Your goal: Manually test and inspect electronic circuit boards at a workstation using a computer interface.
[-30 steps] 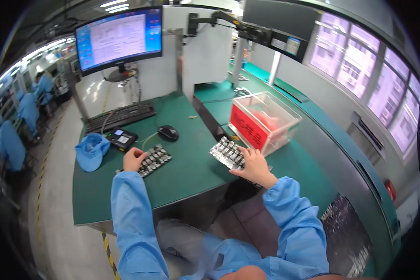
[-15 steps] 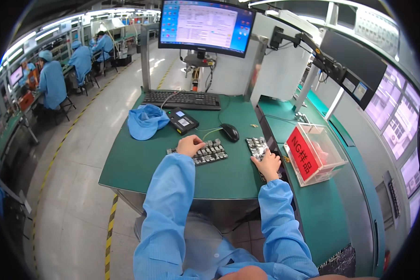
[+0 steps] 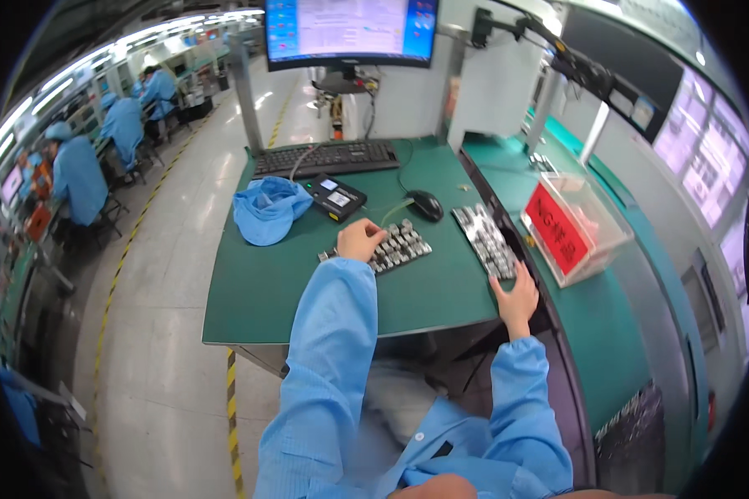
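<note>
Trays look mid-shuffle — the left hand [image 3: 359, 239] is laid curled over the near end of the left tray of small parts [image 3: 384, 248] on the green table [image 3: 266, 291], while the right hand [image 3: 518, 291] is spread flat at the near end of the right tray [image 3: 484, 239]. A firmer grip seems needed next. Fingertips are hidden, so grasp can't be told.

Bright overhead strip lights wash the factory floor; glare whitens the monitor [image 3: 351, 29], and fisheye bending darkens blurred edges.
</note>
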`<move>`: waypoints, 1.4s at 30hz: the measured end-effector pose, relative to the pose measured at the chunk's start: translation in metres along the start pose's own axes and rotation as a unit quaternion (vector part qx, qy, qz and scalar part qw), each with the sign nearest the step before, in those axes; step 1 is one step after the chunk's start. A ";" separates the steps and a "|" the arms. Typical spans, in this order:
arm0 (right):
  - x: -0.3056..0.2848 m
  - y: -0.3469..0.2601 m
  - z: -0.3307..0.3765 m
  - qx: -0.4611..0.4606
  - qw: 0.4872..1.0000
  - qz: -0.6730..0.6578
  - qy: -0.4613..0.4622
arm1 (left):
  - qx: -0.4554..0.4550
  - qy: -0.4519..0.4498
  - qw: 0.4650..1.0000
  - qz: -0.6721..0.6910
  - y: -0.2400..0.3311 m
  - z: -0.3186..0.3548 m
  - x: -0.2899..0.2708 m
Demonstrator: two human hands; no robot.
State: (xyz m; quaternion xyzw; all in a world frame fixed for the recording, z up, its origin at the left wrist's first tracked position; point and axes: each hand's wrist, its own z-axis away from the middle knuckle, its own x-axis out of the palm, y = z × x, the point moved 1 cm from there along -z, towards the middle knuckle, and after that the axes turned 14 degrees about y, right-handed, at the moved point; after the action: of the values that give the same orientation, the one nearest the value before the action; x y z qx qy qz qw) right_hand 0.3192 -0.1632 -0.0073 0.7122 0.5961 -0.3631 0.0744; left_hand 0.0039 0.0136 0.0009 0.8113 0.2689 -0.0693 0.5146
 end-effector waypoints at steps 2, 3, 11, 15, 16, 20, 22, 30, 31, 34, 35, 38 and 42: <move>-0.007 -0.011 -0.001 -0.009 1.000 0.009 -0.019 | -0.009 -0.009 1.000 -0.019 -0.004 -0.002 -0.003; -0.011 -0.017 -0.003 -0.006 0.999 0.038 -0.031 | -0.018 -0.018 1.000 -0.018 -0.006 -0.003 -0.004; -0.025 -0.011 0.024 -0.013 0.974 -0.154 0.165 | 0.043 -0.036 0.998 -0.002 -0.028 -0.015 0.013; -0.119 0.006 0.104 0.238 0.889 -0.377 0.105 | 0.035 -0.056 0.998 0.022 -0.033 -0.018 0.020; -0.138 0.018 0.130 0.312 0.849 -0.411 0.116 | 0.051 -0.038 0.998 0.030 -0.053 -0.027 0.015; -0.241 0.092 0.212 0.623 0.596 -0.463 0.206 | 0.069 -0.045 0.996 0.028 -0.063 -0.033 0.024; -0.280 0.134 0.236 0.673 0.477 -0.482 0.296 | 0.067 -0.057 0.996 0.035 -0.062 -0.035 0.027; -0.327 0.199 0.231 0.697 0.513 -0.410 0.289 | 0.060 -0.057 0.996 0.043 -0.072 -0.039 0.028; -0.331 0.210 0.235 0.701 0.509 -0.405 0.293 | 0.056 -0.058 0.996 0.040 -0.067 -0.036 0.029; -0.342 0.217 0.229 0.718 0.484 -0.383 0.322 | 0.055 -0.056 0.996 0.038 -0.071 -0.038 0.025; -0.344 0.218 0.225 0.723 0.467 -0.392 0.325 | 0.056 -0.057 0.996 0.043 -0.078 -0.041 0.024; -0.351 0.219 0.213 0.694 0.488 -0.385 0.362 | 0.055 -0.059 0.996 0.042 -0.078 -0.040 0.026; -0.368 0.218 0.183 0.541 0.674 -0.275 0.421 | 0.051 -0.056 0.996 0.047 -0.068 -0.037 0.026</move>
State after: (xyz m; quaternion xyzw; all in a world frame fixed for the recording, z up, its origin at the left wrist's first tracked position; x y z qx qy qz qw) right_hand 0.4283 -0.6150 0.0120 0.5092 0.4325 -0.2882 -0.6860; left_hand -0.0149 0.0773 -0.0461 0.8428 0.1970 -0.1042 0.4899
